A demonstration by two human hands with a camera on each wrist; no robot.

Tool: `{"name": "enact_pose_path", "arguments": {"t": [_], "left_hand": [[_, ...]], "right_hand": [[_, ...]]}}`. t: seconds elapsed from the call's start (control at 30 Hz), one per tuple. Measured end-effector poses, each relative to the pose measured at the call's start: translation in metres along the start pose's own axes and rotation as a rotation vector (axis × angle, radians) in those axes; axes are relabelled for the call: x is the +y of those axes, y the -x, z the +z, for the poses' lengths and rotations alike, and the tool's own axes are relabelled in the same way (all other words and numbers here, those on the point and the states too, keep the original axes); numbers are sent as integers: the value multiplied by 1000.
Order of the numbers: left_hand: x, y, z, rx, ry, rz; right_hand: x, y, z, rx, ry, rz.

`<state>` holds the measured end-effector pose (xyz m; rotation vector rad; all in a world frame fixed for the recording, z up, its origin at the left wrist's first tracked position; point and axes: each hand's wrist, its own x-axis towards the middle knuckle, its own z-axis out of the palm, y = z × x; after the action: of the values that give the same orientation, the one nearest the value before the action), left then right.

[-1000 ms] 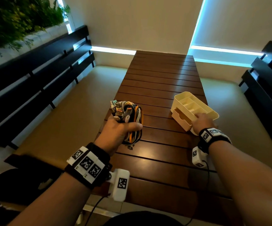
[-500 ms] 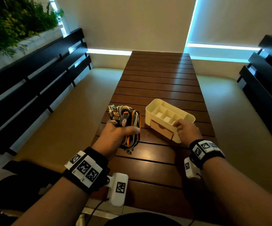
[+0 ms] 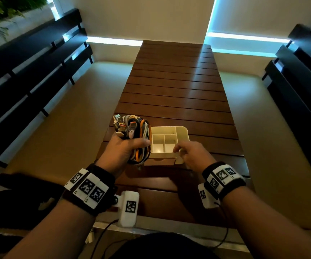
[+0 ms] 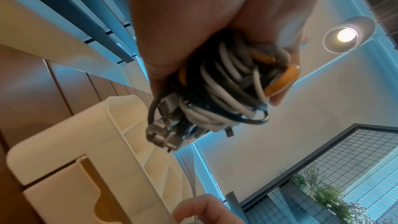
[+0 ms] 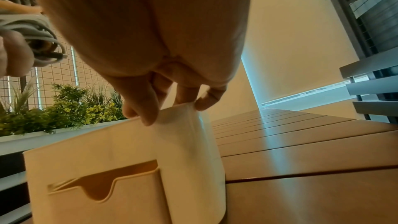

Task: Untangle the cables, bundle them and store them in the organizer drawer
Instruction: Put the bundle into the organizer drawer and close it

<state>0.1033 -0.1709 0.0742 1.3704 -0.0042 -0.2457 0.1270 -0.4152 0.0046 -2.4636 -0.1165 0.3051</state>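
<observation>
**Cables bundled, drawer not yet opened**

The untangling and bundling look finished, as far as these views show. The left hand [image 3: 126,149] is wrapped tightly round a thick bundle of cables [image 3: 135,135] — white, black, grey and orange loops gathered together, with a cluster of metal plugs sticking out of the far end. No loose cable shows on the worktop [image 3: 177,94], so I judge that the whole lot is in that one fist. The bundle is held in the air just beside the left edge of the cream organizer [image 3: 180,130], and whether it touches the rim I cannot tell.

The right hand [image 3: 190,153] pinches the organizer's near right corner, thumb outside and fingers curled over the rim, which the right wrist view shows clearly. The organizer sits on the near part of the worktop, its front facing the person.

What is left is the storing itself. The drawer [image 5: 103,202] with its notched pull is low in the organizer's front face and looks fully closed in both wrist views — nothing is inside it that I can see. The open compartments on top are bare too. So the remaining work, by my judgement, is to slide the drawer out, lay the bundle in, and push it closed. The bundle looks bulky against the drawer front, so the fit may be snug.
</observation>
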Motion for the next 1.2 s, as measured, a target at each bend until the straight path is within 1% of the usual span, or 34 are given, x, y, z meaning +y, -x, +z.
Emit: {"name": "enact_pose_path", "arguments": {"t": [0.17, 0.27, 0.33, 0.4, 0.5, 0.53, 0.57, 0.6, 0.63, 0.7, 0.77, 0.83, 0.97, 1.07, 1.2], "left_hand": [[-8, 4, -12, -3, 11, 2], [-8, 6, -16, -15, 4, 8], [-8, 7, -19, -5, -6, 20], [-7, 8, -23, 17, -8, 29], [-6, 11, -30, 30, -30, 42], [-6, 13, -33, 31, -48, 52], [-5, 13, -35, 35, -64, 58], [-5, 14, -36, 41, -72, 62], [-5, 14, -37, 49, -77, 64], [-4, 13, -37, 51, -102, 70], [-5, 10, -37, 28, -144, 85], [-7, 6, -37, -6, -206, 99], [-18, -6, -33, -53, -299, 100], [-34, -14, -26, -89, -334, 78], [-56, -17, -8, -140, -350, 62]], "right_hand": [[-10, 5, 0, 56, 22, -32], [-13, -2, 1, 120, 44, -9], [-15, -7, 4, 132, 49, -5], [-14, -8, 7, 156, 99, -52], [-8, -2, 16, 329, 333, -170], [-7, 1, 20, 374, 345, -193], [-5, 5, 25, 381, 335, -210], [-2, 8, 32, 352, 308, -213], [1, 9, 38, 284, 281, -179], [3, 9, 46, 122, 291, -53], [4, 7, 48, 28, 359, 58], [4, 6, 49, -3, 365, 93], [3, 17, 51, -40, 324, 59], [5, 32, 55, -99, 301, 46], [6, 49, 59, -102, 286, 47]]}}
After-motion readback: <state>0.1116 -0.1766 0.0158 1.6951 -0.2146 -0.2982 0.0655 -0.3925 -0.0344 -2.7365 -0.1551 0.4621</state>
